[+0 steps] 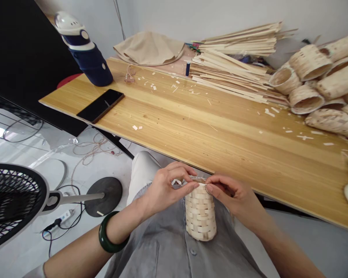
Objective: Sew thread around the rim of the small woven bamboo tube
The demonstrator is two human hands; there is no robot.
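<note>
A fan (14, 208) stands off the left end of the table (174, 116); a blue bottle (89, 63) stands at that end, and a phone (101, 105) lies along the near edge. The left hand (169, 181) sets its thumb on a woven basket's (201, 216) rim, forefinger close behind; whether they pinch, I cannot tell. The basket is just off the near edge, before a grey shirt (145, 239), its long axis running between table and person, rim toward the table. Pale strips (232, 79) lie along the far edge. The right hand's (234, 193) thumb and forefinger pinch the rim. Woven tubes (310, 63) fill the far right corner
</note>
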